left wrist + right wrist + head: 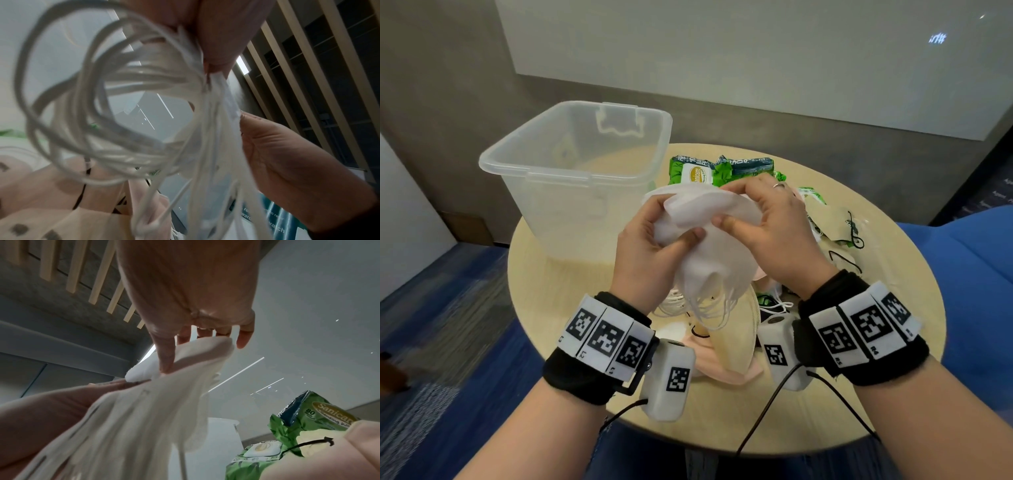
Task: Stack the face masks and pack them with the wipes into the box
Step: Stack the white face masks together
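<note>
- Head view: both hands hold a bunch of white face masks (pixel 702 236) above the round table (pixel 571 342). The left hand (pixel 650 253) grips the bunch from the left with its thumb pressed on the front; the right hand (pixel 774 233) pinches the top edge, thumb in front, fingers curled over the back. The ear loops (pixel 698 308) hang down toward the wrists.
- A clear plastic box (pixel 571 164) stands open at the table's far left. Green packs of wipes (pixel 709 171) lie just right of it, behind the hands. More masks (pixel 726 349), cream and pink, lie loose on the table under and to the right of the hands.
- Left wrist view: the white loops (pixel 98 113) dangle close to the camera, blurred; the left hand's fingers (pixel 222 40) clamp the masks from above and the right hand (pixel 292 170) touches their edge.
- Right wrist view: the right hand (pixel 189 293) pinches the white masks (pixel 164 394) by thumb and fingers; a pack of wipes (pixel 267 456) sits low on the right.
</note>
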A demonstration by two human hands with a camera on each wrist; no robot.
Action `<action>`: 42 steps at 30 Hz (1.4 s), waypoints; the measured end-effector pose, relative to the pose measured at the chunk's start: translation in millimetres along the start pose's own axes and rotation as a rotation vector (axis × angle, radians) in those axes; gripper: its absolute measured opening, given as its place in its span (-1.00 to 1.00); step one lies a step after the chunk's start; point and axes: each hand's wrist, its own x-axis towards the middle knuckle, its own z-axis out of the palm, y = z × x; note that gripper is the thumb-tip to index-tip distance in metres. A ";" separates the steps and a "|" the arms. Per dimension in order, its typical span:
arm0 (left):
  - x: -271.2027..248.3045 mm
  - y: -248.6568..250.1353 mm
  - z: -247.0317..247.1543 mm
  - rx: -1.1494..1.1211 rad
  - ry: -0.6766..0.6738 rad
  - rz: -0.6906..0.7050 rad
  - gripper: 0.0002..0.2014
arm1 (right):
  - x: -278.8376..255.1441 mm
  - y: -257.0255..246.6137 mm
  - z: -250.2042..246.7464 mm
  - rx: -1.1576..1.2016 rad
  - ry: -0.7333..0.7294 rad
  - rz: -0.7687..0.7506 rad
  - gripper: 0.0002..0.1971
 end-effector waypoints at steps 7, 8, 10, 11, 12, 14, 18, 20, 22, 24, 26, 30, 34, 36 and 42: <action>1.0 -2.6 -2.5 0.008 0.032 -0.023 -0.75 | -1.9 1.1 -14.8 0.264 -0.077 -0.060 -0.51; 1.3 -3.2 -3.5 0.019 0.044 -0.025 -0.77 | -1.9 2.1 -16.8 0.255 -0.075 -0.067 -0.48; 2.1 -4.3 -5.9 0.042 0.056 -0.024 -0.77 | -0.9 6.9 -20.9 0.197 -0.020 -0.042 -0.57; 2.5 -4.9 -7.5 0.054 0.059 -0.021 -0.75 | 0.2 9.6 -23.4 0.158 0.014 -0.010 -0.61; 2.8 -5.1 -9.0 0.065 0.062 -0.015 -0.72 | 1.3 11.8 -26.5 0.121 0.035 0.037 -0.63; 3.0 -5.5 -11.9 0.090 0.068 0.005 -0.67 | 2.5 14.3 -33.5 0.097 0.015 0.131 -0.63; 3.8 -7.4 -14.2 0.119 0.084 0.030 -0.64 | 2.4 13.0 -50.1 0.163 -0.208 0.202 -0.57; 4.5 -8.6 -15.1 0.122 0.092 0.027 -0.65 | 1.4 10.9 -55.2 0.144 -0.294 0.160 -0.52; 5.4 -9.3 -15.4 0.112 0.088 0.003 -0.64 | 1.8 7.3 -59.4 0.116 -0.288 0.099 -0.61; 6.4 -10.8 -15.6 0.111 0.088 -0.017 -0.60 | 3.1 3.9 -62.3 0.111 -0.246 0.049 -0.69; 7.0 -10.4 -16.2 0.100 0.084 -0.028 -0.60 | 5.3 0.2 -61.4 0.045 -0.207 -0.035 -0.80; 4.4 -3.7 -11.2 0.041 0.033 -0.027 -0.78 | 9.0 -8.9 -55.2 -0.210 -0.251 -0.183 -0.80; 1.8 0.9 -5.7 -0.205 -0.077 -0.142 -0.39 | 10.1 -18.1 -38.5 -0.296 -0.406 -0.188 -0.93; 0.4 1.1 -4.7 -0.290 -0.159 -0.146 -0.33 | 13.3 -20.3 -30.7 -0.381 -0.423 -0.182 -0.91; -6.4 2.8 -0.1 -0.232 -0.187 -0.104 -0.70 | 17.6 -22.6 -23.0 -0.193 -0.349 -0.113 -0.78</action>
